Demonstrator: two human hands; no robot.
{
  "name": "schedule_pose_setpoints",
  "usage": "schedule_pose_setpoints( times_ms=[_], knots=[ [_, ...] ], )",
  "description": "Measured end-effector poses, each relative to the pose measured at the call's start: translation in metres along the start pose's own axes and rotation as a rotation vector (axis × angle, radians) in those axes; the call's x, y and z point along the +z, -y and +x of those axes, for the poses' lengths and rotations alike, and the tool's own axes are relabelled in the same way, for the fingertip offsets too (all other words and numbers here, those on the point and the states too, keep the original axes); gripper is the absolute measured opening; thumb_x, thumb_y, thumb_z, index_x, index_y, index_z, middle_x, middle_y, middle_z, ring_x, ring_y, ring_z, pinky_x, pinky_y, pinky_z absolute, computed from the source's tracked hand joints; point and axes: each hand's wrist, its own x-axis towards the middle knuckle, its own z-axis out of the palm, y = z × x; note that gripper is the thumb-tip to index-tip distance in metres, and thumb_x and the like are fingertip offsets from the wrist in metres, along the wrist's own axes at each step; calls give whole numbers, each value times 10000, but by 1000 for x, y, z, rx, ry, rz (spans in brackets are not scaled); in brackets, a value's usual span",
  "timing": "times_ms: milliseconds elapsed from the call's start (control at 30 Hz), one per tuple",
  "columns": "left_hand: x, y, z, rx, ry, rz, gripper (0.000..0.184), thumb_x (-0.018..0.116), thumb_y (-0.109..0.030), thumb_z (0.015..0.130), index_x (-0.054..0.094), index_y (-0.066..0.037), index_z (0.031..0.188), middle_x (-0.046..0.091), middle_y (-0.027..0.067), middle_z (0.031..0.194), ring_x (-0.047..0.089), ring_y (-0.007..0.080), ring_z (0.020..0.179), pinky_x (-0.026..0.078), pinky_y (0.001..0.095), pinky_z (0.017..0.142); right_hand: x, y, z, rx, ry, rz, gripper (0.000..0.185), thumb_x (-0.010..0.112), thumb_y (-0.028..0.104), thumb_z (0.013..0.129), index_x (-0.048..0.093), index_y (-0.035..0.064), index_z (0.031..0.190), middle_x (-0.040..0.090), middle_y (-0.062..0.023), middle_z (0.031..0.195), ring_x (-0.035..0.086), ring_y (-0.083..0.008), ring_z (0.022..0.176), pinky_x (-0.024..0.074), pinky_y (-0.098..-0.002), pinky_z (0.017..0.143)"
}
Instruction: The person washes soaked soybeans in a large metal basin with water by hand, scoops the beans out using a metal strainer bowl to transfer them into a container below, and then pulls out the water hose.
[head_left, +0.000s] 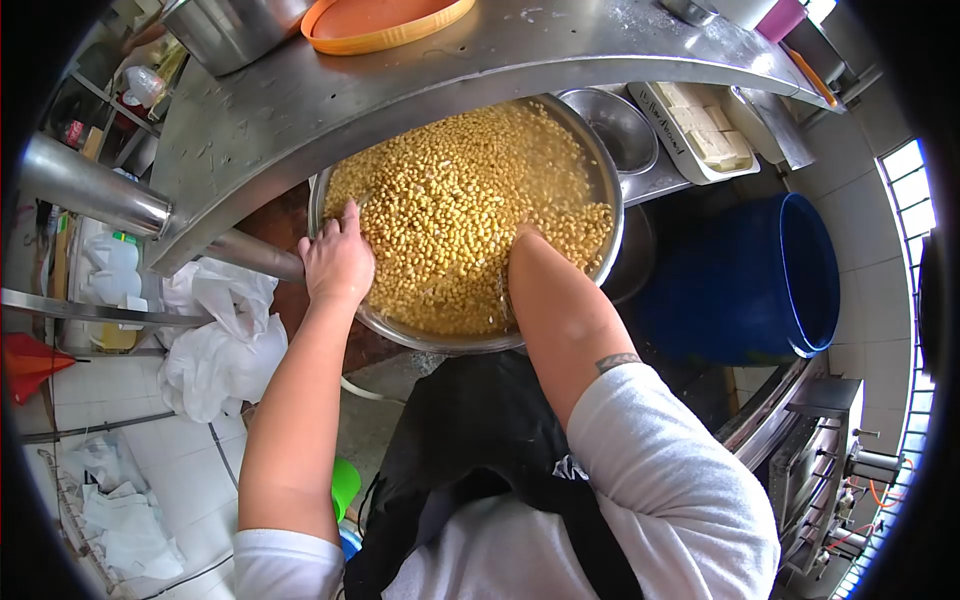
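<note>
A wide metal bowl [614, 200] holds a large heap of small yellow kernels or beans [440, 195] sitting in cloudy water. My left hand [338, 262] is on the bowl's left rim, its fingers bent over the edge and touching it. My right forearm reaches down into the bowl, and my right hand [522, 238] is sunk among the beans. Only the wrist end shows there; the fingers are hidden.
Above the bowl runs a steel counter [260, 125] with an orange round tray [385, 25] and a metal pot [225, 35]. To the right stand an empty-looking metal bowl [612, 130], a white tub of pale blocks [700, 130] and a blue barrel [740, 275]. White plastic bags [225, 350] hang left.
</note>
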Motion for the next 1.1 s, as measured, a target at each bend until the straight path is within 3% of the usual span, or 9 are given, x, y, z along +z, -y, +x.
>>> schedule_pose_setpoints(
  times_ms=[367,600,767,800,833,933,1000,1033,1100],
  knots=[
    [-3,-1,1,-4,15,-6,569,556,-246,1030,492,-139,1586,720,140,1224,698,304,1161,414,522,1040,7,52,-36,-1,472,1239,485,673,410,1057,704,80,1411,714,-144,1362,697,-263,1185,574,-432,985],
    [-8,-1,0,-2,23,-28,587,598,-348,1033,500,-147,1576,716,140,1238,696,306,1165,411,536,1060,-17,115,-55,-91,684,1479,454,693,375,1061,707,81,1408,729,-140,1337,708,-249,1166,591,-426,962],
    [-9,0,-2,-3,-5,-58,619,634,-414,1024,506,-142,1565,714,143,1245,698,312,1159,403,540,1082,-38,138,-54,-192,562,1260,433,707,349,1064,709,82,1405,740,-137,1320,717,-239,1153,604,-422,945],
    [-9,0,-2,1,-3,-62,623,640,-419,1022,507,-138,1561,714,144,1240,698,311,1158,405,538,1076,-45,144,-50,-243,542,1117,362,660,329,1090,752,74,1331,787,-99,1171,745,-202,1022,615,-390,868],
    [-10,1,-2,4,-1,-67,626,645,-424,1019,509,-134,1557,714,145,1236,697,311,1157,406,535,1071,-51,146,-49,-334,381,923,300,649,267,1094,768,54,1269,791,-90,1116,741,-195,994,606,-369,823],
    [-3,3,-3,17,-60,-80,624,655,-414,1014,514,-130,1551,715,139,1212,698,305,1147,413,524,1042,-63,151,-47,-578,284,686,310,703,298,1056,779,42,1213,798,-100,1060,734,-179,998,598,-379,827],
    [-4,4,-4,7,-54,-97,623,659,-409,1011,516,-130,1549,715,138,1201,698,305,1139,416,519,1029,-74,170,-52,-544,97,60,422,736,381,1005,755,34,1244,801,-110,1034,740,-234,950,578,-393,870],
    [-4,4,-3,15,-47,-104,623,664,-404,1009,517,-129,1548,714,136,1190,698,304,1131,419,514,1016,-77,174,-56,-546,99,55,422,736,381,1005,755,34,1244,801,-110,1034,740,-234,950,578,-393,870],
    [0,6,-3,23,-52,-118,619,670,-387,1001,521,-127,1543,713,137,1180,699,308,1117,421,512,1011,-85,184,-74,-769,62,-384,429,788,426,919,791,86,1181,802,-190,1036,767,-333,998,597,-464,864]
  ],
)
